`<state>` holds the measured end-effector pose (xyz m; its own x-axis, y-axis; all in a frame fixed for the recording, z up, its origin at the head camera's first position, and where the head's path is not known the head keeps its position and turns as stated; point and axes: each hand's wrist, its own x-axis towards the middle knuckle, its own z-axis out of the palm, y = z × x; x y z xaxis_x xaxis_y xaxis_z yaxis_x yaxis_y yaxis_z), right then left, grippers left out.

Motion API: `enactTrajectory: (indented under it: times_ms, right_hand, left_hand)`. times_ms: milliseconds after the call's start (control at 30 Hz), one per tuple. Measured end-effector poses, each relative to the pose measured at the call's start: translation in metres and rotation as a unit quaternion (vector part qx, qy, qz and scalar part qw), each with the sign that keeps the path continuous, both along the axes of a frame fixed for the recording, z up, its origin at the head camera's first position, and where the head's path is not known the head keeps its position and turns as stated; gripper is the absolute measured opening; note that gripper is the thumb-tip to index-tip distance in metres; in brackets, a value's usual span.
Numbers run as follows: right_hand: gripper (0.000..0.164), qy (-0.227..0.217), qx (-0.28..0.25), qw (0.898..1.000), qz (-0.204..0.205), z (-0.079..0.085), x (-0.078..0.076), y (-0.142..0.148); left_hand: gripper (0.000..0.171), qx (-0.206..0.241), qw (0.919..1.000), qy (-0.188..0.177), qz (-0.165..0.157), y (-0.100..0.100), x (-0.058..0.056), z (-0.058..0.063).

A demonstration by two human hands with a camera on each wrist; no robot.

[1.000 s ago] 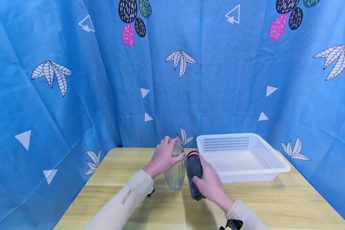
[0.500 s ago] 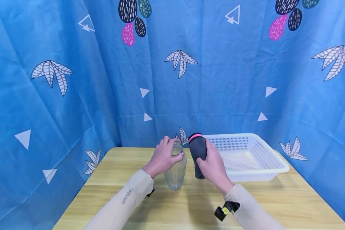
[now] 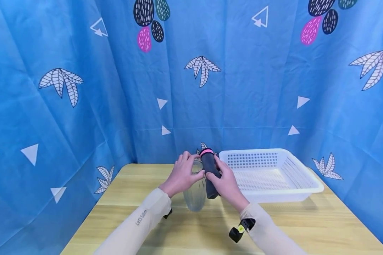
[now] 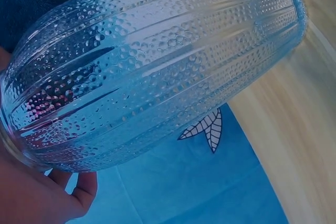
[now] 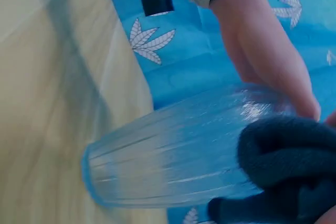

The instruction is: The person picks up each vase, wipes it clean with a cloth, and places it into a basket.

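A clear ribbed glass vase [image 3: 195,196] stands on the wooden table, its mouth upward. My left hand [image 3: 181,173] grips it around the rim, thumb on the near side. Its dimpled, fluted wall [image 4: 168,61] fills much of the left wrist view. My right hand [image 3: 227,182] holds a rolled dark grey cloth [image 3: 209,168] with a pink band at its upper end. The cloth is beside the vase's mouth, close to my left thumb. In the right wrist view the folded cloth [image 5: 289,156] overlaps the vase's upper part; whether they touch, I cannot tell.
A white perforated plastic basket [image 3: 268,196] sits at the back right of the table [image 3: 140,177], just past my right hand. Blue patterned curtain [image 3: 194,106] hangs behind the table and along both sides.
My right hand first raises the cloth beside the vase, then brings it left to the vase's mouth. My left hand keeps its grip on the rim, and the vase stays put.
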<state>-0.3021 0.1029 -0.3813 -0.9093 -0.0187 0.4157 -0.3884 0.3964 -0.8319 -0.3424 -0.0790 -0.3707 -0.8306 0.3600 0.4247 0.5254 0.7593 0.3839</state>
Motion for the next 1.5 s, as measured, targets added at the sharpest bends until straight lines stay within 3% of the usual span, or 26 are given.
enactTrajectory:
  times_ms: [133, 267, 600, 1100, 1300, 1500]
  right_hand:
    - [0.068, 0.0, -0.039, 0.999, 0.034, -0.012, 0.001, -0.002]
    - [0.078, -0.009, -0.031, 0.998, 0.054, -0.018, 0.002, -0.009]
    - [0.096, -0.024, 0.053, 0.998, 0.026, -0.017, 0.003, -0.014]
    - [0.094, -0.054, 0.069, 0.996, 0.005, -0.033, 0.006, -0.013]
    - [0.09, -0.066, 0.056, 0.996, 0.033, -0.052, 0.007, -0.011]
    - [0.083, -0.135, 0.034, 0.985, 0.098, -0.077, 0.008, -0.006]
  left_hand:
    - [0.066, 0.001, 1.0, -0.008, 0.005, -0.001, 0.0, 0.0]
    - [0.068, 0.003, 1.0, -0.004, -0.001, 0.0, 0.0, 0.001]
    - [0.066, 0.011, 0.9999, 0.012, -0.003, 0.002, 0.0, 0.002]
    - [0.056, 0.011, 0.9995, 0.023, -0.018, 0.001, -0.001, 0.001]
    - [0.055, 0.007, 0.9996, 0.015, -0.025, -0.002, -0.001, 0.003]
    - [0.054, -0.002, 0.9988, -0.015, -0.047, -0.006, 0.005, 0.007]
